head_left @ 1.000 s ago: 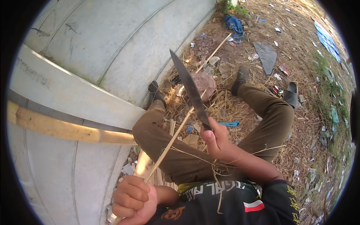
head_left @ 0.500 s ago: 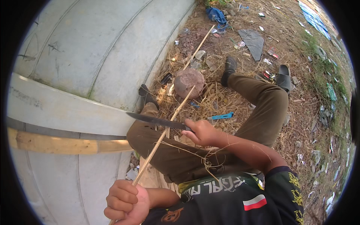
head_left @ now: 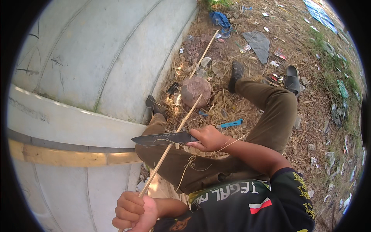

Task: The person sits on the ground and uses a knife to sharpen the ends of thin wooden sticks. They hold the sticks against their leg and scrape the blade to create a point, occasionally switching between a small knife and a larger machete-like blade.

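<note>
Holding one knife (head_left: 159, 139) in right grip (head_left: 208, 138) across one stick (head_left: 157, 166) in left grip (head_left: 133, 211). Also got one farther stick (head_left: 205, 52), part-hidden by one stone (head_left: 193, 88).

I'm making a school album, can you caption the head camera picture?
Left hand grips a thin pale stick; right hand holds a dark knife across it, over brown trousers.

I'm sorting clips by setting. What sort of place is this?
Outdoors, probably a rough yard or vacant patch: a pale grey wall stands on the left, dry straw and scattered litter lie on the ground, and green grass grows toward the right.
</note>
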`<state>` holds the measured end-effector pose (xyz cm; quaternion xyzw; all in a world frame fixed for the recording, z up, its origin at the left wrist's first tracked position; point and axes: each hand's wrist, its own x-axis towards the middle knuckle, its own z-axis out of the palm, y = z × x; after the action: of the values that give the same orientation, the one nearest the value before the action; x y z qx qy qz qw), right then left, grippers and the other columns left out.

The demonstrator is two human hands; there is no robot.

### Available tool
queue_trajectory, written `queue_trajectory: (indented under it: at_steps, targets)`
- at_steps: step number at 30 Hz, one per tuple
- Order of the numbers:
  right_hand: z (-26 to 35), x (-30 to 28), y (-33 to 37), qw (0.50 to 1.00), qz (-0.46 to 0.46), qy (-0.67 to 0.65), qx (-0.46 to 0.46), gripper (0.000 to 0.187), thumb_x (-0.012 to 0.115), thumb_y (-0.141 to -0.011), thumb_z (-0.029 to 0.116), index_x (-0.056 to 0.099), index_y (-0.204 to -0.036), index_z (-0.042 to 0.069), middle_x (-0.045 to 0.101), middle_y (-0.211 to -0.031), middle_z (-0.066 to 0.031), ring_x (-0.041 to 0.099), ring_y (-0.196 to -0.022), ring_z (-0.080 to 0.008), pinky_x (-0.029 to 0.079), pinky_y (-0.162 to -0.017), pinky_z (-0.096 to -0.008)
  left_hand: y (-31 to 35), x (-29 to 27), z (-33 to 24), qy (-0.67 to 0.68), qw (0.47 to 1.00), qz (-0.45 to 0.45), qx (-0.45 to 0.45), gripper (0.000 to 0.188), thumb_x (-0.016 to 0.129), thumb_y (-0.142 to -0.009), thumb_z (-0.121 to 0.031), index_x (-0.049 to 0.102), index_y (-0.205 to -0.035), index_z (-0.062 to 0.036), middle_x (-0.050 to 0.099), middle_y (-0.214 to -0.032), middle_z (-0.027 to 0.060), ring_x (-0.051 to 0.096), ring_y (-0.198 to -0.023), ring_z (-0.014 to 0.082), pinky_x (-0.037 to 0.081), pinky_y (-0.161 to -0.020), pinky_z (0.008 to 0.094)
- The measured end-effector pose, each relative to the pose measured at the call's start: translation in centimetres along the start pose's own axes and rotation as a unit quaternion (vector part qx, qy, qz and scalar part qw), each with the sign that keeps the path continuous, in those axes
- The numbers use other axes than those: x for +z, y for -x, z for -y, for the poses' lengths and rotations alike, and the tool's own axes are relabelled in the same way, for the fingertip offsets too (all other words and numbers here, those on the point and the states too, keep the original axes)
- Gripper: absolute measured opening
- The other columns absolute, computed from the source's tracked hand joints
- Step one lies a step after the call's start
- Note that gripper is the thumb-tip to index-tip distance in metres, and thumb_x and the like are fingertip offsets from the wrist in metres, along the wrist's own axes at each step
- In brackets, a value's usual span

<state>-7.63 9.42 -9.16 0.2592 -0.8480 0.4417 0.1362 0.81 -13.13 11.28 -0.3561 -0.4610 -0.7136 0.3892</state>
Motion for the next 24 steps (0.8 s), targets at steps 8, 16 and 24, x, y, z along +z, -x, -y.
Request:
queue_trajectory:
  at_steps: [8,16,24]
  targets:
    - [-12.0,1.7,1.4,0.882,0.041,0.008,0.470,0.057,0.048,-0.104,0.050,0.067,-0.089,-0.001,0.068,-0.080,-0.0247,0.069,-0.074,-0.0411,0.054,-0.069,-0.0514,-3.4,-2.0,-3.3,-0.005,0.996,0.060,-0.062,0.059,0.044,-0.098,-0.068,0.058,-0.070,-0.0181,0.057,-0.067,-0.0082,0.048,-0.054,0.0058,0.036,-0.051,0.0218]
    - [-8.6,0.7,0.9,0.895,0.072,0.038,0.438,0.067,0.043,-0.103,0.059,0.070,-0.091,-0.001,0.071,-0.088,-0.0237,0.070,-0.085,-0.0420,0.054,-0.079,-0.0523,-5.2,-1.8,-5.7,0.380,0.922,0.074,-0.015,0.034,0.055,-0.099,-0.031,0.065,-0.072,-0.0125,0.069,-0.078,0.0027,0.065,-0.069,0.0197,0.050,-0.065,0.0310]
    - [-3.5,1.3,0.0,0.960,0.114,0.094,0.239,0.055,0.047,-0.101,0.058,0.065,-0.102,0.006,0.070,-0.084,-0.0203,0.069,-0.083,-0.0419,0.053,-0.075,-0.0529,-5.9,-7.3,-8.2,0.310,0.940,0.118,-0.081,0.024,0.058,-0.094,-0.015,0.069,-0.074,-0.0039,0.070,-0.079,0.0106,0.066,-0.070,0.0299,0.054,-0.071,0.0429]
